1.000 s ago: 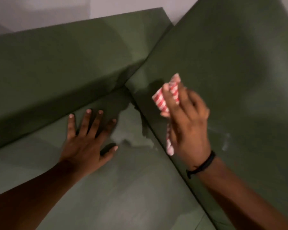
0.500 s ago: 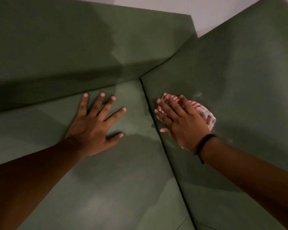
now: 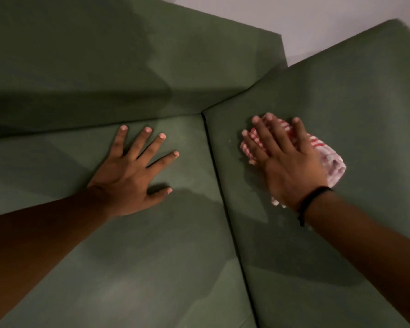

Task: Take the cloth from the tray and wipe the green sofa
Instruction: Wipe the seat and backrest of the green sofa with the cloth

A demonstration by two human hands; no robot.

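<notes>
A red-and-white striped cloth point(image 3: 330, 159) lies bunched on the green sofa point(image 3: 329, 86), on the right-hand padded panel beside the corner seam. My right hand point(image 3: 284, 162) presses flat on the cloth with fingers spread, covering most of it; cloth edges stick out at the fingertips, at the right and below the wrist. A black band circles that wrist. My left hand point(image 3: 133, 171) rests flat on the seat cushion to the left of the seam, fingers apart, holding nothing.
The sofa's backrest point(image 3: 104, 74) rises behind the seat on the left. A dark seam point(image 3: 219, 185) runs between the seat and the right panel. A pale wall point(image 3: 329, 20) shows at the top right. No tray is in view.
My right hand with the cloth came down from the raised panel face and slid right, away from the seam. My left hand stayed planted on the seat. The camera view shifted.
</notes>
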